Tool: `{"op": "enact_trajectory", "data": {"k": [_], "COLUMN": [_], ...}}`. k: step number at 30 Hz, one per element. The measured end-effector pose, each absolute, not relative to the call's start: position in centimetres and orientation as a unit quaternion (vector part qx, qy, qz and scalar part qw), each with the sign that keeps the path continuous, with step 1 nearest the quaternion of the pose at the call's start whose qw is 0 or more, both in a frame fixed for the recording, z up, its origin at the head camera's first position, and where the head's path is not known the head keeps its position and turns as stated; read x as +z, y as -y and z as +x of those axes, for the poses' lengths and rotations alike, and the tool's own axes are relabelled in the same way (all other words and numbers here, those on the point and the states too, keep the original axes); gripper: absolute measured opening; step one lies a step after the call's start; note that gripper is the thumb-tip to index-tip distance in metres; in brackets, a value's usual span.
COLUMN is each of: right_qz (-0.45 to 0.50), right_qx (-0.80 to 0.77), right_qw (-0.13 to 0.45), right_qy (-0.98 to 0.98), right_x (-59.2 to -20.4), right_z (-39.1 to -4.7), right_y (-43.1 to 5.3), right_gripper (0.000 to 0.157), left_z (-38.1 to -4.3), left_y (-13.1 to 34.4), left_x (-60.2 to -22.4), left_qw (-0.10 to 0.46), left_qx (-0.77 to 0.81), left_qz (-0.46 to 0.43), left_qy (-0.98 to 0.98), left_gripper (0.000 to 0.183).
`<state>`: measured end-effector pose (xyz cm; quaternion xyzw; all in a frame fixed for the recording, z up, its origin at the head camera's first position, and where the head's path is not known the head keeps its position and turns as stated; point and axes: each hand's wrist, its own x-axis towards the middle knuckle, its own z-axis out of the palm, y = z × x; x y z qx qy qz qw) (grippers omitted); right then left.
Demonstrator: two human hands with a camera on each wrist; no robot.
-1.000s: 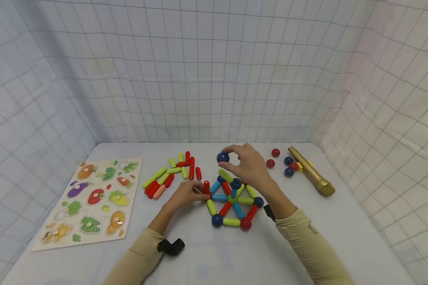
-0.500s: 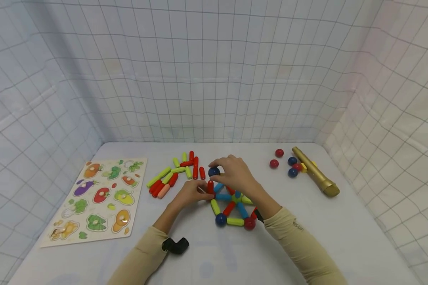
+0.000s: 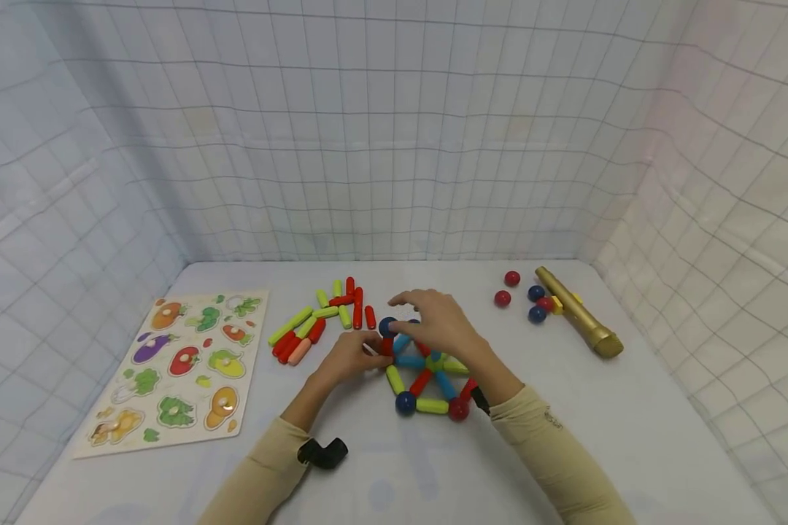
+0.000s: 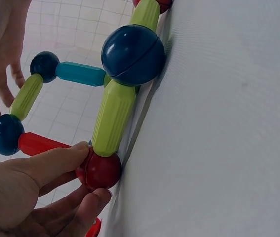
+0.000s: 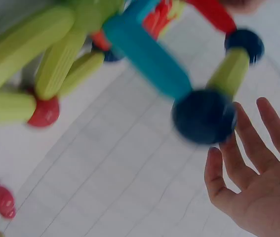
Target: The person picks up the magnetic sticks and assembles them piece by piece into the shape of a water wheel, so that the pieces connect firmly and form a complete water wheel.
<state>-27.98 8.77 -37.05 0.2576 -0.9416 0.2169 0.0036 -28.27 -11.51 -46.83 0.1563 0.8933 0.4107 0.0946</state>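
A magnetic-style structure of coloured rods and balls (image 3: 433, 405) sits on the table. My left hand (image 3: 349, 355) pinches the red ball (image 4: 102, 170) at its left corner between thumb and fingers. From that ball a red rod (image 4: 41, 144) stands upright, topped by a blue ball (image 3: 387, 327). A yellow-green rod (image 4: 27, 96) joins this top ball to another blue ball (image 5: 204, 116) above the centre, which a blue rod (image 5: 149, 54) carries. My right hand (image 3: 441, 321) hovers over the structure with fingers spread, close to the top balls and gripping nothing. It hides part of the structure in the head view.
Loose red and yellow-green rods (image 3: 325, 312) lie behind the left hand. A vegetable puzzle board (image 3: 249, 350) is at the left. On the right are several red and blue balls (image 3: 536, 314) and a gold microphone (image 3: 581, 317). Gridded cloth walls surround the table.
My right hand has brought the blue ball left and down onto the upright red rod and let go of it. The left hand has stayed at the red ball.
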Motion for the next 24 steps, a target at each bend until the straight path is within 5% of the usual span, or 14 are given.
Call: {"op": "enact_trajectory", "data": {"k": [8, 17, 24], "right_qz": [0.192, 0.190, 0.125], "right_qx": [0.257, 0.278, 0.173], "right_qw": [-0.048, -0.024, -0.157], "right_qy": [0.946, 0.941, 0.964], "right_x": [-37.5, -38.6, -40.7], "right_z": [-27.5, -26.8, -26.6], "right_y": [-13.8, -15.4, -19.4], "right_gripper": [0.041, 0.037, 0.023], "left_z": [-28.4, -28.6, -29.2], "left_y": [11.3, 11.9, 11.1], "left_x": [-47.1, -46.6, -46.8], "left_qw": [0.116, 0.114, 0.096], "left_qx": [0.415, 0.406, 0.403], "left_qz": [0.123, 0.130, 0.127], "left_qy": [-0.894, -0.898, -0.901], "left_gripper": [0.025, 0.027, 0.037]}}
